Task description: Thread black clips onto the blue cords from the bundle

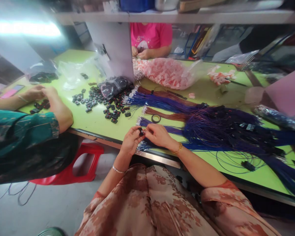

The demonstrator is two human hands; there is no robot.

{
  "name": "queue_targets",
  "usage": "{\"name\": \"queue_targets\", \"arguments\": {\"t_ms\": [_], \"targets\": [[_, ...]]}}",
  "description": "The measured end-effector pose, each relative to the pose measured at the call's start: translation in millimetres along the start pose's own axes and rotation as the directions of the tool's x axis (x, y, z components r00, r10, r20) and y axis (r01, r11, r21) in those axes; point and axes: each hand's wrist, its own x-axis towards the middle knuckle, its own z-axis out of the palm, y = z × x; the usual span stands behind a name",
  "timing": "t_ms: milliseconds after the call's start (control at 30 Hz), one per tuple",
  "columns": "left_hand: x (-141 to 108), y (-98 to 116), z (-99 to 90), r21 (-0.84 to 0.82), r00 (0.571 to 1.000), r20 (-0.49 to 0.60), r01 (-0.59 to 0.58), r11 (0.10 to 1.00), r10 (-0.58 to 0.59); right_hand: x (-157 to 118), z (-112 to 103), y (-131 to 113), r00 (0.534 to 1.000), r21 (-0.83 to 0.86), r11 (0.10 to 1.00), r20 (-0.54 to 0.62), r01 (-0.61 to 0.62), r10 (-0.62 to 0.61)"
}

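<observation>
At the table's front edge, my left hand (pixel 131 140) is closed around a small black connector housing (pixel 141 131). My right hand (pixel 157 134) pinches close against it, with a short pale metal end showing between the fingertips; the wire it likely belongs to is mostly hidden by the hand. Beneath and beside my hands lie bundles of blue wires (pixel 157 100) and brown wires (pixel 159 113) with silvery terminal ends pointing left. A roll of black tape (pixel 155 118) rests just beyond my right hand. Loose black housings (pixel 113 114) are scattered to the left.
A tangled wire heap (pixel 208 123) covers the right side. A bag of pink pieces (pixel 167 73) and a dark bag (pixel 115 87) lie farther back. A co-worker's arms (pixel 55 105) rest at left, above a red stool (pixel 88 164). Another person in a pink shirt (pixel 152 36) sits opposite.
</observation>
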Motion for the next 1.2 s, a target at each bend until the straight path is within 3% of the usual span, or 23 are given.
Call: {"name": "queue_targets", "arguments": {"t_ms": [233,400,900,1100,1200], "targets": [[0,-3,-2.2,0.065,0.999,0.014,-0.047,0.997,0.046,0,0,1,0.999,0.051,0.998,0.037,-0.029,0.027],[-2,-1,0.2,0.14,0.993,-0.028,-0.109,0.984,0.114,0,5,7,1.0,0.071,0.997,0.015,0.02,-0.021],[1,-3,7.0,0.167,0.994,-0.078,-0.061,0.984,0.075,1,4,15,0.993,0.13,0.986,0.039,0.107,-0.113],[4,-8,7.6,0.187,0.99,-0.116,-0.058,0.981,0.081,-4,10,11,0.998,0.037,0.998,0.021,0.06,-0.06],[4,-11,10.1,0.186,0.992,-0.11,-0.042,0.982,0.063,-1,3,14,0.996,0.034,0.997,0.061,0.067,-0.069]]}}
